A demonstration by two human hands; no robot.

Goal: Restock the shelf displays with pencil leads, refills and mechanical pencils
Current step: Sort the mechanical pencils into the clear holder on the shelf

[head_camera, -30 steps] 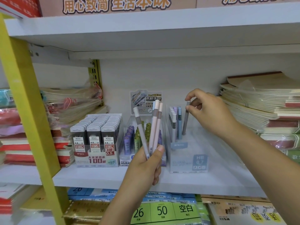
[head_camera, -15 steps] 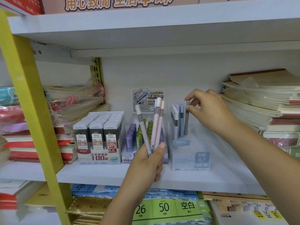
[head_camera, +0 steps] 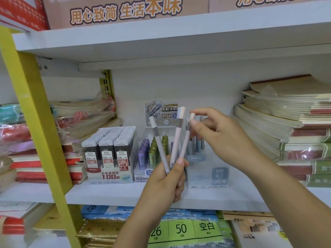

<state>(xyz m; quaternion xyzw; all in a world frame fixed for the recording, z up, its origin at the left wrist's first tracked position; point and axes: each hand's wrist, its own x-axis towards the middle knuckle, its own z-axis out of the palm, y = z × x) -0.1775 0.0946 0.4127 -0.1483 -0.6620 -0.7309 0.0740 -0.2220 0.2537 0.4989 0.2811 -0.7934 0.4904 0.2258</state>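
My left hand [head_camera: 167, 183] grips three pale mechanical pencils [head_camera: 176, 138] fanned upward in front of the shelf. My right hand [head_camera: 222, 135] has come over to them and pinches the top of the rightmost pencil [head_camera: 191, 116] between thumb and forefinger. Behind the hands stands a clear display box [head_camera: 211, 176] marked HB 0.7, with a few blue and grey pencils [head_camera: 197, 144] upright in its back row. To its left sits a display of purple and green lead tubes [head_camera: 152, 153], and further left a box of black 0.5 lead cases [head_camera: 109, 151].
Stacked notebooks [head_camera: 286, 119] fill the right of the white shelf [head_camera: 111, 196]; wrapped notebook bundles [head_camera: 80, 119] lie at the left behind a yellow upright [head_camera: 41, 126]. Paper packs [head_camera: 180, 230] fill the shelf below. A shelf board [head_camera: 161, 36] hangs close overhead.
My right hand let go of the grey pencil standing in the clear box and moved left to the pencils in my left hand, taking the rightmost by its top.
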